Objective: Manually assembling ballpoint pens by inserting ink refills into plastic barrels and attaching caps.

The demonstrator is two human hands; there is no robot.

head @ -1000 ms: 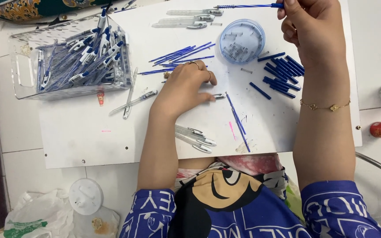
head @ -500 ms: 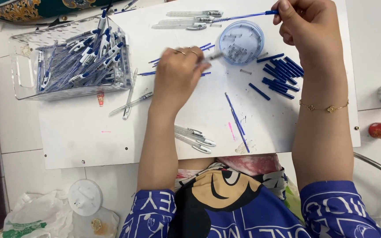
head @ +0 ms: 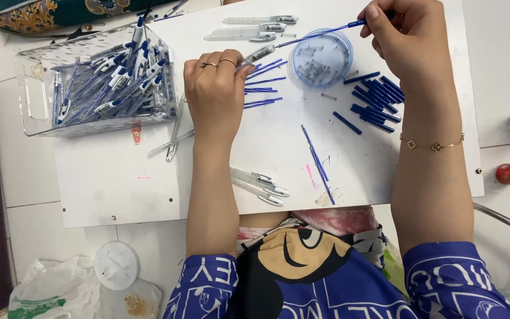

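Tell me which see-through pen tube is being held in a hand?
The clear tube in the left hand, with the blue refill from the right hand going into it. The other clear tubes just lie on the white board, untouched.

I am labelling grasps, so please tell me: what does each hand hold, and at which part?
Left hand: clear plastic pen barrel, at its rear end. Right hand: thin blue ink refill, pinched at its far end.
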